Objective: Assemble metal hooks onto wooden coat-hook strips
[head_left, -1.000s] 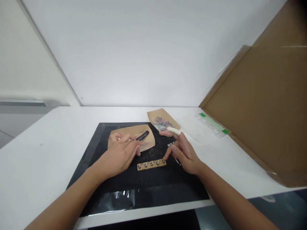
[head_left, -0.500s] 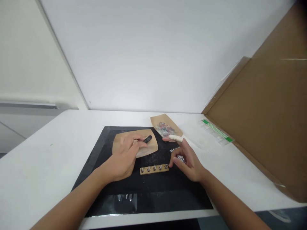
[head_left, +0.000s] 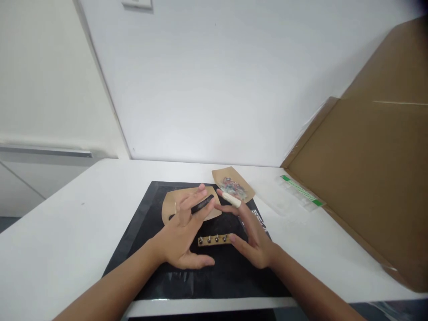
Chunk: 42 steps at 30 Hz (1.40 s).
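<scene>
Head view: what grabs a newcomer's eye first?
Probably the two bare hands over the black mat: the left hand spread in front of a tan tray, and the right hand with a white cover on one finger. Next, the small brown strip with a row of metallic pieces, by the right thumb, and the large brown cardboard filling the right side.
</scene>
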{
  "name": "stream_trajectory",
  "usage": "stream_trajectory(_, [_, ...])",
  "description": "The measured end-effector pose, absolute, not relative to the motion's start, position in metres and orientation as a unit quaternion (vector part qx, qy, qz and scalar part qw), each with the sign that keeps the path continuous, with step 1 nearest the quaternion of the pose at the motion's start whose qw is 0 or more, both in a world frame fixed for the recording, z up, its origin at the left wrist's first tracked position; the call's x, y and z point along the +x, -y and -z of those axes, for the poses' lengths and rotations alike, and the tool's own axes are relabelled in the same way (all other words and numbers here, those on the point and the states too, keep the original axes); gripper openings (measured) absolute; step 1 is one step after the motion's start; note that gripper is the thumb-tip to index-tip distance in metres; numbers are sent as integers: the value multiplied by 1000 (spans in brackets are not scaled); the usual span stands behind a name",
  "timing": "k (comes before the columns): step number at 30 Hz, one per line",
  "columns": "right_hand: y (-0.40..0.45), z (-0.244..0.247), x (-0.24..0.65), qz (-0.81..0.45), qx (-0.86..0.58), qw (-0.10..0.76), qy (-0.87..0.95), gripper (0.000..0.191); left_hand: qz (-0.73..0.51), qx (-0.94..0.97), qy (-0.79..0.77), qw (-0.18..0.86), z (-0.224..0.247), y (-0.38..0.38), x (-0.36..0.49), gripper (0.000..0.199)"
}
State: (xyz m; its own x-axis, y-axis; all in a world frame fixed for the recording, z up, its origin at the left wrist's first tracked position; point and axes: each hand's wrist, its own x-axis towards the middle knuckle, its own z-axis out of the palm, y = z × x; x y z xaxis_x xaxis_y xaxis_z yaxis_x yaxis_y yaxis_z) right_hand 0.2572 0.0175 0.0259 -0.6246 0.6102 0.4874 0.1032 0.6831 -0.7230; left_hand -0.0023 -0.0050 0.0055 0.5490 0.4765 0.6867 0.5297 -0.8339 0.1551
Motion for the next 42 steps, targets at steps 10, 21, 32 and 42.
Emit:
stream_trajectory(10, [-17,-28,175,-750,-144,380,522,64,294,-866,374,153,-8,3,9,90])
stream_trajectory(21, [-29,-35,187,-754,-157,397,499,78,279,-843,434,150,-17,-7,3,72])
stream_trajectory(32, [-35,-41,206,-722,-159,415,530,83,310,-804,485,151,-12,-20,-24,59])
stream_trajectory(42, [-35,-43,226,-551,-196,593,553,49,330,-783,517,103,18,-47,-53,92])
